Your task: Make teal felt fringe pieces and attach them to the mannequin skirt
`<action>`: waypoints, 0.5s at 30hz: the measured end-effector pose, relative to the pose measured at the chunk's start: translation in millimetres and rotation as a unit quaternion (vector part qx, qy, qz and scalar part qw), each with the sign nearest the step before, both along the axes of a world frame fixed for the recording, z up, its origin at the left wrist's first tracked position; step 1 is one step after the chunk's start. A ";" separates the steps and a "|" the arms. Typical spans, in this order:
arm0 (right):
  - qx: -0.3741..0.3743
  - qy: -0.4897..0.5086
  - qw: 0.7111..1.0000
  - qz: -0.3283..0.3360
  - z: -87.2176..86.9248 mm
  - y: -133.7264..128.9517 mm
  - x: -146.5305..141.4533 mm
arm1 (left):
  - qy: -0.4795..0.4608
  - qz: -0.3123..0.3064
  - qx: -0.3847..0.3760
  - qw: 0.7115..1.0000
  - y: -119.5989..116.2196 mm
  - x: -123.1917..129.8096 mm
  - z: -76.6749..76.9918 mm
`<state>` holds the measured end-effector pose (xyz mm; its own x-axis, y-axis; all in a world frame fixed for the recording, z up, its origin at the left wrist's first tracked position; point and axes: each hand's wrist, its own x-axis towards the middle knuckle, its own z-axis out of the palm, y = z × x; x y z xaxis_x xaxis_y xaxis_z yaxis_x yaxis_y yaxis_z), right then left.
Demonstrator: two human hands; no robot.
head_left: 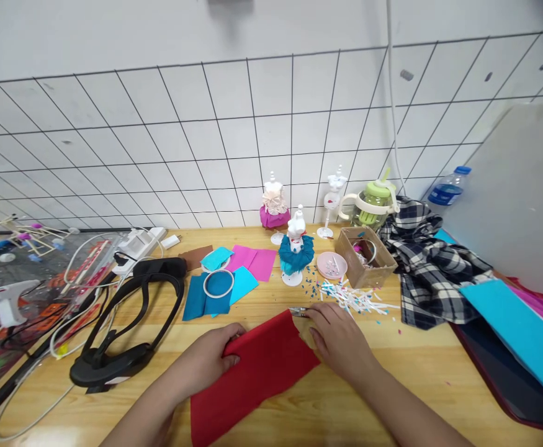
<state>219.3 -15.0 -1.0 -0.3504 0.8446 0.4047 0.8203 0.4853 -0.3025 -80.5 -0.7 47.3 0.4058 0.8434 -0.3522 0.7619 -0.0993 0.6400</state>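
My left hand [218, 360] pinches the upper left side of a folded sheet of red crepe paper [257, 379], thumb on top. The sheet slants across the front of the table. At its right end my right hand [341, 338] is closed around a pair of scissors [298, 311]; only the metal blades show, at the paper's top right corner. The handles are hidden by the fingers. A tan piece [303, 329] lies between that hand and the red paper; its kind is unclear. Just beyond stands a small white dress form [294, 248] in a teal paper skirt.
White paper strips [357, 298] lie scattered near a pink dish [331, 266] and a cardboard box [368, 264]. Teal and pink paper [259, 264] with a ring [218, 284] is at centre left. A black headset [126, 323] and glue gun [8, 301] are left, plaid cloth [429, 267] right.
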 end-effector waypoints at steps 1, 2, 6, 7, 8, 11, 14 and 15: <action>-0.018 -0.012 1.000 -0.007 -2.0 5.1 2.3 | 0.007 0.001 0.005 1.000 0.7 -0.2 -0.8; -0.032 -0.021 0.999 -0.011 -4.6 8.3 3.7 | 0.013 0.004 0.009 1.000 1.4 -0.2 -1.9; -0.051 -0.033 0.997 -0.037 -15.6 7.5 6.4 | 0.043 0.015 0.016 0.999 2.9 0.5 -7.9; -0.050 -0.034 0.997 -0.049 -17.5 6.2 7.5 | 0.049 0.012 0.019 0.999 2.8 0.5 -8.8; -0.049 -0.033 0.996 -0.061 -18.9 5.3 8.8 | 0.056 0.009 0.026 0.998 2.6 0.3 -9.1; -0.050 -0.007 0.996 -0.078 -18.5 7.2 12.5 | 0.090 0.005 0.076 0.993 3.5 -0.7 -7.2; -0.063 0.023 0.995 -0.073 -13.6 13.6 11.4 | 0.106 0.006 0.116 0.988 13.2 2.4 -7.0; -0.069 0.026 0.995 -0.070 -12.3 15.7 9.5 | 0.098 0.006 0.125 0.987 19.9 6.1 -8.8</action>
<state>228.8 0.7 -13.3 -0.2078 0.9323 0.2960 0.8587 0.3188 -0.4012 -74.5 19.2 38.5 0.3394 0.9182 -0.2043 0.8711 -0.2248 0.4366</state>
